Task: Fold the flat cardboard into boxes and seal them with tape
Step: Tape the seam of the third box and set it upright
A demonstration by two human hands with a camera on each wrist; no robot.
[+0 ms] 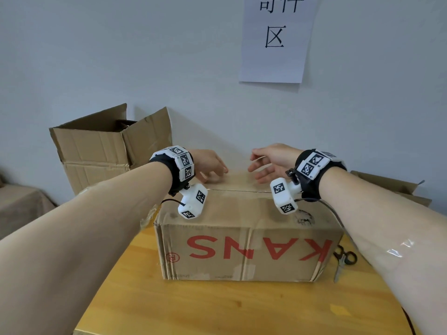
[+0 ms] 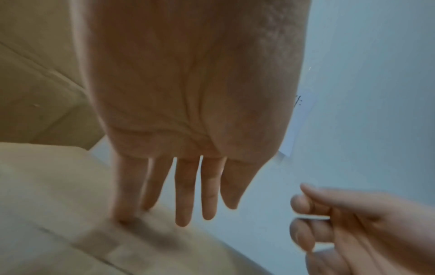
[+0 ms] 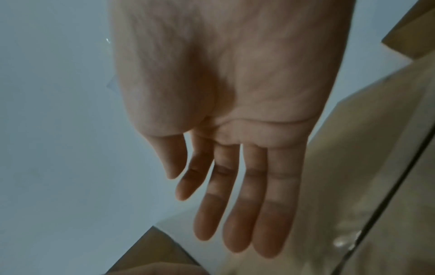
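A closed cardboard box [image 1: 242, 252] with red upside-down lettering stands on the wooden table [image 1: 217, 308]. Clear tape runs along its top seam [image 1: 237, 189]. My left hand [image 1: 210, 169] reaches over the far top edge with straight fingers [image 2: 183, 195]; its outer fingertips touch the box top [image 2: 70, 214]. My right hand [image 1: 266, 165] hovers just above the far top, its fingers [image 3: 237, 214] loosely extended and holding nothing. The right hand's fingers [image 2: 329, 223] also show low at the right of the left wrist view.
An open cardboard box [image 1: 104, 151] with raised flaps stands behind at the left, against the wall. Black-handled scissors [image 1: 343, 259] lie on the table right of the box. More cardboard [image 1: 396, 187] sits at the far right. A paper sign [image 1: 278, 37] hangs on the wall.
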